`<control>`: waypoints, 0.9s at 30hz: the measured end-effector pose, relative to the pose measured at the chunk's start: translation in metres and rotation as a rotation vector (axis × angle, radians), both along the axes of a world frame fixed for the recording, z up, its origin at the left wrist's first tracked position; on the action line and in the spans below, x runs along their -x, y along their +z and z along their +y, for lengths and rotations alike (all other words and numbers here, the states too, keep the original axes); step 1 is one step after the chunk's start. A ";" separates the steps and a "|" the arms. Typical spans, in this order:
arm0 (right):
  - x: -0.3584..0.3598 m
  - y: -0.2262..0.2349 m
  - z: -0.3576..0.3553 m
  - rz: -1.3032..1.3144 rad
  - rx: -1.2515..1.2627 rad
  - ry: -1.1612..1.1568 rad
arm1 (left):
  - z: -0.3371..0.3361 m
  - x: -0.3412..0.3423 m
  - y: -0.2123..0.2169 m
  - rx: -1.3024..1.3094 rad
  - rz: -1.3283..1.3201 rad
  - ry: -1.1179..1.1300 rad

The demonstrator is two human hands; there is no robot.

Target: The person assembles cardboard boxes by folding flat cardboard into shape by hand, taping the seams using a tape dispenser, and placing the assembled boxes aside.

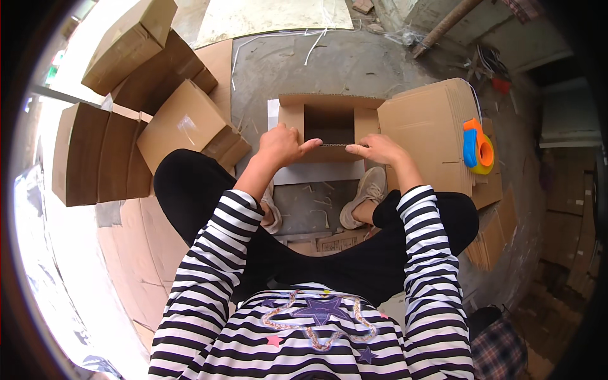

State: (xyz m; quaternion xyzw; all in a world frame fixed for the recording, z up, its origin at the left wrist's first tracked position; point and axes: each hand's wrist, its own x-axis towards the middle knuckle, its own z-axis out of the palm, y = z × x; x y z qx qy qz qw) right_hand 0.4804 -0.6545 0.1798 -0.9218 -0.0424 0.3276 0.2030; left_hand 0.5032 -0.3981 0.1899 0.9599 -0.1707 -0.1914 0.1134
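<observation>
A brown cardboard box [329, 154] stands between my feet with its top open and its inside in shadow. Its side flaps fold inward, and the far flap is raised. My left hand [280, 147] grips the near left corner, thumb stretched along the near edge and fingers curled at the left flap. At the near right corner my right hand [380, 151] holds the same edge, its thumb pointing inward toward the left thumb. The fingertips of both hands are partly hidden. White sheet material [310, 174] lies under the box.
Flattened cardboard sheets [427, 120] are stacked at the right, with an orange, blue and yellow tape dispenser [478, 152] on them. Closed cartons [183, 126] pile up at the left. A wooden pole [446, 28] leans at the far right; white strapping [316, 45] lies on the floor.
</observation>
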 end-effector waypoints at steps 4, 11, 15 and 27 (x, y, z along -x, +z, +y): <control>-0.006 -0.002 0.002 -0.032 0.014 -0.042 | 0.007 0.004 -0.021 0.058 -0.170 -0.062; -0.010 -0.024 0.002 -0.322 -0.015 -0.121 | -0.004 -0.005 -0.028 -0.009 -0.139 0.108; -0.010 -0.030 0.001 -0.396 0.016 -0.143 | -0.022 -0.013 -0.012 0.062 -0.681 -0.059; 0.002 -0.051 0.001 -0.684 -0.023 -0.309 | -0.034 -0.034 -0.023 -0.078 -0.472 -0.196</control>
